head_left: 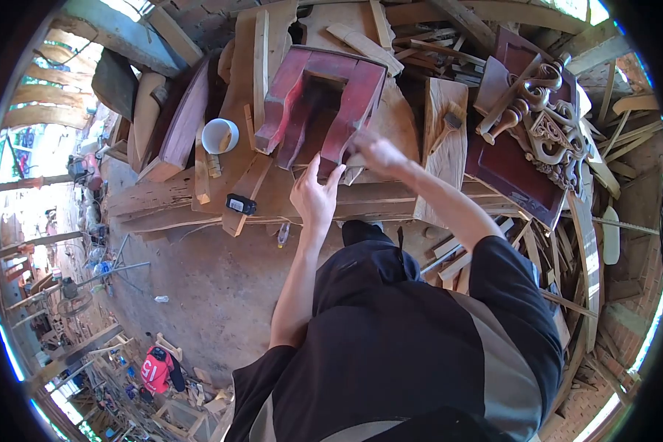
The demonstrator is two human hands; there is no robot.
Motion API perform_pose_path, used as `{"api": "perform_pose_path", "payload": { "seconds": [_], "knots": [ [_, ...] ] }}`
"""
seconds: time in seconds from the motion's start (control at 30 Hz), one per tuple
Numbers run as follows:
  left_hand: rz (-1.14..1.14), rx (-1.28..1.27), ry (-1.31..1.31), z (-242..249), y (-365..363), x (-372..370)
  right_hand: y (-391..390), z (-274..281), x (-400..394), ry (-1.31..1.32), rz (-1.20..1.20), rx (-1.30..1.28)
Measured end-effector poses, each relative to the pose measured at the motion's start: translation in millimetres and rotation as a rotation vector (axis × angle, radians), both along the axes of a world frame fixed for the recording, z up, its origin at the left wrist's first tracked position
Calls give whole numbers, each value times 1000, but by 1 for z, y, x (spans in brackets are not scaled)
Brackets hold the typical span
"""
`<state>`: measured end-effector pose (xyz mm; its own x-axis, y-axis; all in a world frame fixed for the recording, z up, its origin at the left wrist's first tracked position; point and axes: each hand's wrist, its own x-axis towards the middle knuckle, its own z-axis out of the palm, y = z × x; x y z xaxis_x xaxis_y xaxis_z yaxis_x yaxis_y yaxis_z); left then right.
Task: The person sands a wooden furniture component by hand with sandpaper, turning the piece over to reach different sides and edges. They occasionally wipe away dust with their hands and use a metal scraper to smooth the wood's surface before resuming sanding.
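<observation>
A small red-painted wooden stool (330, 68) lies tipped on the wooden workbench (155, 200), its curved legs pointing toward me. My left hand (317, 193) grips the end of one leg between thumb and fingers. Beside that same leg, on its right, is my right hand (376, 153), blurred by motion with its fingers bent; whatever it holds is too smeared to make out. A white bowl (219, 136) with something brownish inside stands left of the stool. Nearer the bench edge, a black object with a white label (241, 204) rests on a wood strip.
A brush (449, 127) lies on a plank right of the stool. Farther right are carved wooden pieces (549, 125) on a dark red panel (504, 173). Wood offcuts are piled around. A person in a red shirt (156, 370) is at the lower left, far off.
</observation>
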<state>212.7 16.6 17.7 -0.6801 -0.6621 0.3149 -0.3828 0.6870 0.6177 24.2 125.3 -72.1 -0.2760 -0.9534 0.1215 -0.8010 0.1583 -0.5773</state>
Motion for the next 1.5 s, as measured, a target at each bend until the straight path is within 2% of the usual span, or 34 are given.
{"api": "perform_pose_path", "payload": {
  "seconds": [0.07,0.13,0.2,0.23,0.3,0.33,0.4,0.47,0.53,0.57,0.6,0.63,0.7,0.73,0.8,0.87,0.93,1.0,1.07,1.1,1.13,1.2,1.23,1.33,1.37,1.4,1.47,1.5],
  "knots": [
    [6,9,-61,-1,1,4,-4,-20,0,52,-34,-50],
    [-8,-6,33,-5,-2,2,-7,-23,1,111,-77,-114],
    [-18,2,16,-6,-4,3,2,-26,4,-76,37,-111],
    [-20,11,4,-5,-3,3,0,-28,1,-74,40,-109],
    [-30,22,14,-3,-3,3,-14,-34,-1,120,-176,-134],
    [-50,31,27,-3,-4,4,-12,-27,13,114,-177,-138],
    [-65,22,37,-3,-7,3,0,-14,41,-47,-1,-335],
    [-72,25,49,-7,-6,2,-4,-18,37,-114,-75,-329],
    [-73,62,69,-7,-6,3,-24,-12,51,10,-330,-207],
    [-78,55,68,-5,-7,3,-27,-5,71,-91,-328,-294],
    [-74,83,48,-5,-8,3,-24,-29,85,13,-249,-341],
    [-64,114,27,-5,-8,3,-21,-26,75,13,-248,-345],
    [-66,67,35,-7,-8,5,-15,-22,50,-131,-201,-183],
    [-65,18,57,-8,-8,4,-24,-21,36,-42,-293,-343],
    [-57,53,32,-6,-6,6,-25,-18,59,-100,-279,-276],
    [-55,81,22,-5,-11,-1,-12,-17,61,52,71,-392],
    [-46,-3,10,-9,-10,5,-8,-16,31,-38,-80,-216],
    [-37,-22,4,-11,-8,7,-25,-29,28,217,-207,-326],
    [-32,31,3,-9,-9,5,-15,-28,57,65,101,-121],
    [-30,81,2,-6,-8,5,-11,-13,63,65,253,-506],
    [-28,80,-3,-4,-8,7,-15,-14,61,59,254,-509],
    [-54,21,-23,-2,-10,6,-25,-14,47,-105,-195,-263],
    [-42,20,-24,-3,-9,5,-25,-14,48,-107,-183,-263],
    [-67,-7,37,-4,-11,6,-14,-18,58,100,251,-442],
    [-64,18,27,-5,-12,5,-8,-35,38,223,283,-392],
    [-67,50,12,-6,-10,7,-8,-15,26,-121,88,-146],
    [-43,19,1,-4,-9,5,-21,-19,10,122,-204,-435],
    [-50,33,0,-6,-8,5,-15,-14,22,49,-76,-398]
  ]
}}
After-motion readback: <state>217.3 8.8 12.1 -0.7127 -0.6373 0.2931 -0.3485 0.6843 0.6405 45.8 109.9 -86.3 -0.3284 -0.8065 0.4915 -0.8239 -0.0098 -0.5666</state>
